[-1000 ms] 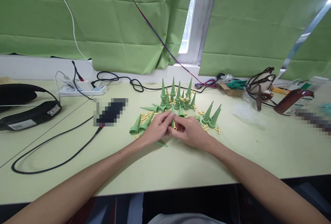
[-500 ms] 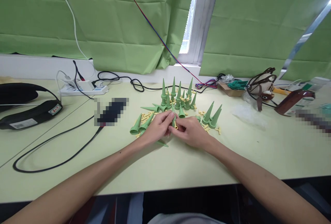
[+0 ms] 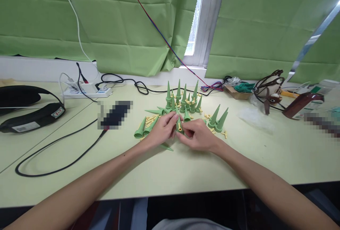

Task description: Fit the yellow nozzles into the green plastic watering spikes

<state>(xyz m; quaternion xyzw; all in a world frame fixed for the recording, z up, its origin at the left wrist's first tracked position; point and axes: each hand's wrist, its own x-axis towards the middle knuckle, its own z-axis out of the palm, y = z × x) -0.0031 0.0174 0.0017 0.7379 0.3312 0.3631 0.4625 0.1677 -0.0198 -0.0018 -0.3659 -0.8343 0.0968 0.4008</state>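
My left hand (image 3: 165, 126) is closed around a green plastic watering spike (image 3: 177, 118), its point tilted away from me. A small yellow valve (image 3: 180, 127) sticks out of the spike on the side facing me. From the right, my right hand (image 3: 198, 135) pinches at the spike's wide base, thumb and curled forefinger close beside the valve; the exact contact is partly hidden. Behind my hands stand several green spikes (image 3: 184, 101) with yellow valves among them. Left of my left hand, more spikes (image 3: 140, 128) lie tipped over beside loose yellow valves (image 3: 151, 119).
Two upright spikes (image 3: 219, 121) stand right of my hands. A power strip (image 3: 99, 93), black cable (image 3: 34, 174) and pixelated dark object (image 3: 117, 114) are on the left. Clear plastic bag (image 3: 256, 122), small carton (image 3: 237, 93) and brown bottle (image 3: 301, 106) occupy the right.
My right hand's fingers have drawn slightly apart and back to the right, so more of the yellow valve and the spike's base shows. My left hand keeps its hold.
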